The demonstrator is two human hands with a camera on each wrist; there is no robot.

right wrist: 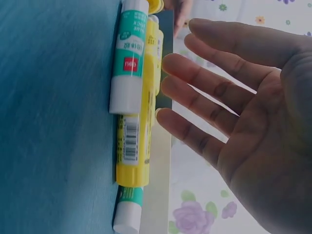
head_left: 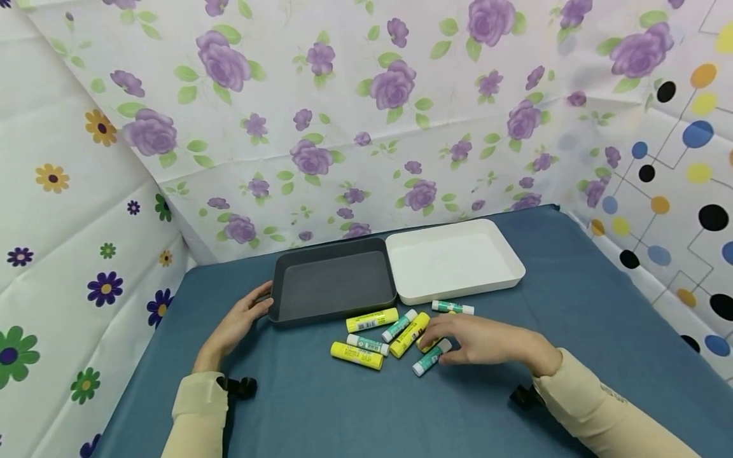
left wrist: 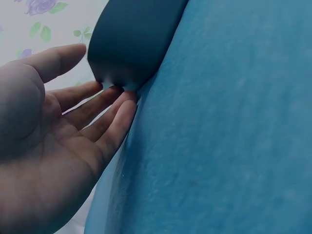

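My left hand touches the left edge of the dark grey tray with straight fingertips, as the left wrist view shows. Over the right part of a loose group of glue sticks hovers my right hand, fingers extended and nothing held. Closest to it are a green-and-white glue stick and a yellow glue stick partly behind it. Others in the group are a yellow glue stick, another yellow one and a green-and-white one. The right hand partly hides one yellow stick in the head view.
A white tray stands against the right side of the dark tray, near the table's back edge. Blue cloth covers the table. Patterned curtains rise behind and at both sides.
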